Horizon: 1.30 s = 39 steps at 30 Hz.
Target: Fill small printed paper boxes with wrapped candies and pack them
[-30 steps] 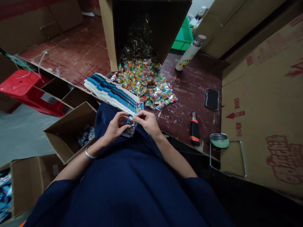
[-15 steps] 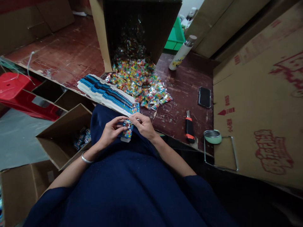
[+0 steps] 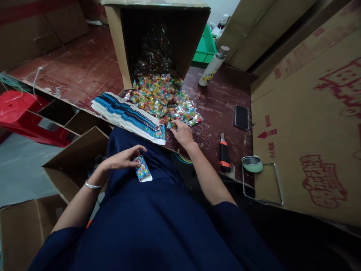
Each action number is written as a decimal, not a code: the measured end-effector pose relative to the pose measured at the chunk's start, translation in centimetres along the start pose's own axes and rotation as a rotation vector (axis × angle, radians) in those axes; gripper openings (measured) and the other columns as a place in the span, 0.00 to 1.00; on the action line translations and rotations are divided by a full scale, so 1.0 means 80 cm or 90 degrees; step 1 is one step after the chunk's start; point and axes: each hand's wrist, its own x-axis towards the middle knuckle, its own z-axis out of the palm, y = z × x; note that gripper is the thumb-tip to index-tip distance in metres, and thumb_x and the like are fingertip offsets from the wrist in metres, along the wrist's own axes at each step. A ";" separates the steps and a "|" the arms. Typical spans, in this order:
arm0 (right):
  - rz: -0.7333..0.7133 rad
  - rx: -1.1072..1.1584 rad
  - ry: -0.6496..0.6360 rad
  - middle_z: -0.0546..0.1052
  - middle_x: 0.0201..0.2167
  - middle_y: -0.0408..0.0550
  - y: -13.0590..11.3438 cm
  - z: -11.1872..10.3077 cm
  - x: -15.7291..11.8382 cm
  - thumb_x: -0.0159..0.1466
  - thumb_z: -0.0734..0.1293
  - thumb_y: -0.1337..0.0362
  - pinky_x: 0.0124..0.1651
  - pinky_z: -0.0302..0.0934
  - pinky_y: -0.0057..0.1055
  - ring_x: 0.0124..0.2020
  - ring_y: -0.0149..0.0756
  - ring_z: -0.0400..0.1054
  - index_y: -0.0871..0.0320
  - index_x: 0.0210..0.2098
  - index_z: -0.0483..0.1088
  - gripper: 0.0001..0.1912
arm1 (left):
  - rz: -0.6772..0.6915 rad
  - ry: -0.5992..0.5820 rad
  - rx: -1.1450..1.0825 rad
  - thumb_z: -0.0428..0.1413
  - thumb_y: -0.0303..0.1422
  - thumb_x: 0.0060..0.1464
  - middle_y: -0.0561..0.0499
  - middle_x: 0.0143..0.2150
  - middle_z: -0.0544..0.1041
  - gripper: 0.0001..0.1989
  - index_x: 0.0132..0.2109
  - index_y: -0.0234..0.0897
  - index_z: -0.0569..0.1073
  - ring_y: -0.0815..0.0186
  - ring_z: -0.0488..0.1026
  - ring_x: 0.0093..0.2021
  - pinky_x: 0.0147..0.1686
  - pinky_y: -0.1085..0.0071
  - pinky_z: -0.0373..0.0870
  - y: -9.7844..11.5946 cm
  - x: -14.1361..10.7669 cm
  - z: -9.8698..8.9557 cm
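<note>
My left hand holds a small blue printed carton over my lap, its thumb on the carton and a white flap sticking out at the lower end. My right hand is at the near edge of the pile of clear candy packets, its fingertips closed on a packet there. Left of that hand, a long overlapping row of flat blue and white cartons lies along the table's front edge. The candy pile spills out of a tipped cardboard box.
On the table are a white bottle, a phone and an orange-black cutter. A green cup sits in a wire holder at right. Left below stand a red stool and an open carton.
My right hand has left the small carton and moved up and right to the candy packets. My left hand has moved left and slightly down with the carton.
</note>
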 end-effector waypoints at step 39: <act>-0.162 0.418 0.079 0.80 0.50 0.51 -0.116 -0.032 -0.085 0.71 0.67 0.51 0.64 0.63 0.50 0.57 0.47 0.70 0.53 0.31 0.78 0.17 | 0.133 0.386 -0.317 0.73 0.41 0.46 0.54 0.38 0.76 0.26 0.43 0.37 0.68 0.68 0.78 0.36 0.40 0.70 0.79 0.006 0.035 0.091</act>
